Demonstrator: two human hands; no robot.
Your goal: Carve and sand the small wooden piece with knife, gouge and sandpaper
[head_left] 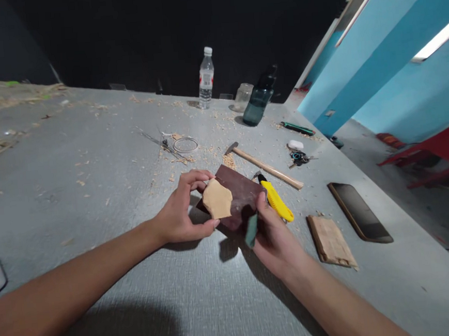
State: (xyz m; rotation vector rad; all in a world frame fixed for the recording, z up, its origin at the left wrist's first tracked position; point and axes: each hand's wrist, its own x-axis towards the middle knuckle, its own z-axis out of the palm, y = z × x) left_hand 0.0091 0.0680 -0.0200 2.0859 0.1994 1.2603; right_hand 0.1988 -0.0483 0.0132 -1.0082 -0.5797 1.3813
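Between the thumb and fingers of my left hand [187, 210] is a small pale carved wood block [217, 198] with a pointed, uneven outline. My right hand [276, 236] grips a dark reddish-brown sheet of sandpaper [238, 187], thumb on top. A greenish flap [251, 230] shows at the sheet's near edge by that hand. The sheet lies behind and beside the wood; whether they touch I cannot tell. Just past my right thumb a yellow utility knife [277, 201] rests on the table, with a wooden-handled hammer [265, 166] beyond it.
The grey table [132, 284] carries scattered wood shavings. On the right are a flat wood piece [331, 240], a phone [359, 212], keys [298, 158] and a green tool [298, 128]. Toward the back stand a water bottle [206, 81], a dark bottle [259, 103], a glass jar [241, 98] and a wire coil [186, 144].
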